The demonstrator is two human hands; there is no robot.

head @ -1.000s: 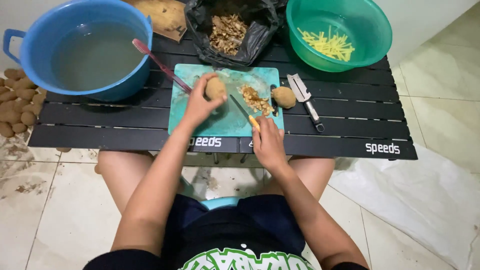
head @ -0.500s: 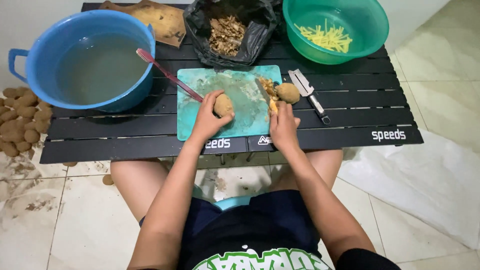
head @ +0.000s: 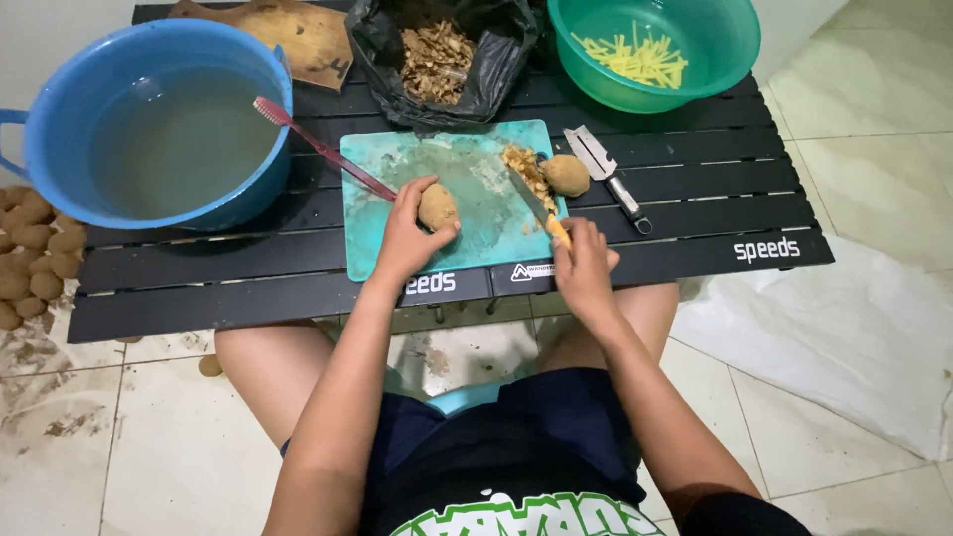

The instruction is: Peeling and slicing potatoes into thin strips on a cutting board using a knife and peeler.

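On the teal cutting board (head: 467,213), the person was getting a potato (head: 437,206) ready to cut.

Left hand (head: 405,238) was curled around the potato, fingers pressed on it, holding it down near the middle of the board. Right hand (head: 584,266) was closed tight on the yellow handle of a knife (head: 536,206) at the board's right edge, with the blade lying flat by a little heap of peels (head: 524,167). A second potato (head: 566,175) sat just past the board's right edge, beside a peeler (head: 608,171). It looked like the cutting step was about to start; I think the next move needed the knife lifted and brought over the held potato, with the fingers kept clear of the blade.
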